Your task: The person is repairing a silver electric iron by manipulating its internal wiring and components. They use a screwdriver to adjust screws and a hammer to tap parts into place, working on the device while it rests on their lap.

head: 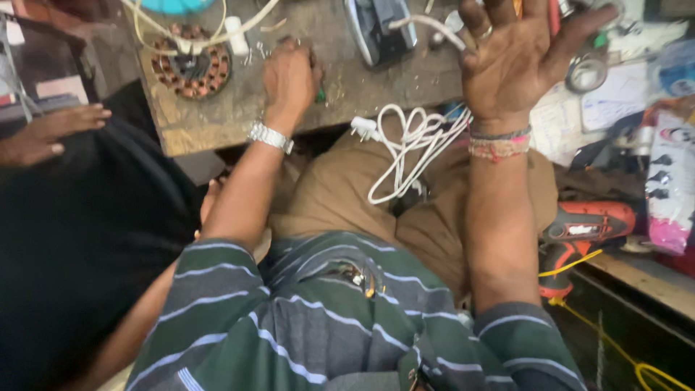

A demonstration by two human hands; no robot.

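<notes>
The person's left hand (289,76) rests on the worn wooden workbench (347,94), its fingers curled together into a loose fist over a small green-handled tool (320,94) whose tip just shows at the side of the hand; what part of it the fingers pinch cannot be told. A metal watch (271,137) sits on that wrist. Just beside this hand, toward the bench's left end, lies a round motor winding (192,65) with copper coils, and cream-coloured wires (210,32) loop over it. The right hand (514,58) is raised above the bench with its palm toward the camera and its fingers spread wide apart, holding nothing; a ring shows on one finger and woven bands (499,143) circle the wrist. A white cord (434,27) runs behind this hand from a dark clothes iron (380,29) lying near the bench's far edge, and the hand hides part of that cord. A coiled white cable with its plug (405,148) hangs over the person's brown-trousered lap, between the two forearms. To the right, well apart from the hands, an orange and black power drill (583,228) lies low beside a shelf, with a roll of tape (586,72) and papers above it. At the left edge another person's hand (43,134) rests on dark cloth.
</notes>
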